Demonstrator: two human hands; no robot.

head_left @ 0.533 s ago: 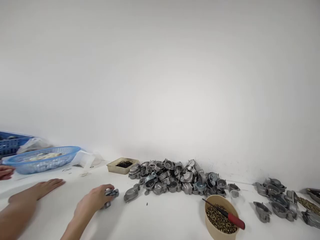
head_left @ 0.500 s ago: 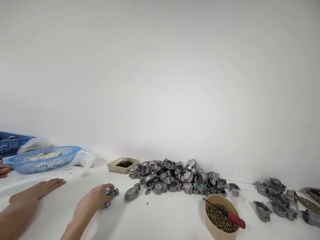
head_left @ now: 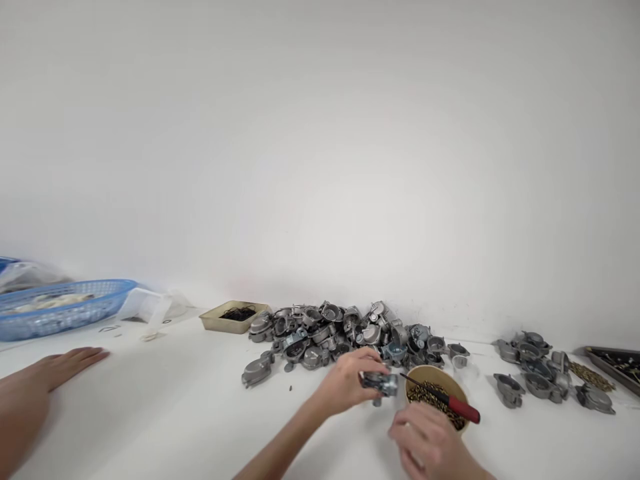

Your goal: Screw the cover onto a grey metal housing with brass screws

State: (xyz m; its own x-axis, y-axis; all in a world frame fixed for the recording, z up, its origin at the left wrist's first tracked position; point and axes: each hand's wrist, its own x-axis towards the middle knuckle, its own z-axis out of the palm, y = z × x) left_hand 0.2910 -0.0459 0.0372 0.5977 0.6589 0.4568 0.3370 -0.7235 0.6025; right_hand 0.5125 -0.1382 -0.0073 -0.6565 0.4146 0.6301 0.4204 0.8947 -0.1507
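Observation:
My left hand [head_left: 345,381] is closed round a small grey die-cast metal housing [head_left: 381,384], held above the white table just left of the bowl. Close by, my right hand [head_left: 430,441] is at the front of the tan bowl [head_left: 460,379] with its fingers curled in. It is slightly blurred, and whatever its fingertips may hold is hidden. Small brass-coloured screws [head_left: 434,395] fill the bowl. Across its top lies a screwdriver [head_left: 457,405] with a red and black handle. Behind my left hand spreads a heap of similar grey metal housings [head_left: 320,337].
Another person's hand [head_left: 75,363] rests flat on the table at left. Beyond it stand a blue basket [head_left: 55,323] and a white plastic container [head_left: 145,305]. A shallow tray [head_left: 220,325] holds black rings. More housings [head_left: 537,377] and a dark tray [head_left: 613,363] lie right.
My left hand has carried the metal housing from the left over to beside the bowl. My right hand has come into view at the bowl. The view has shifted slightly right.

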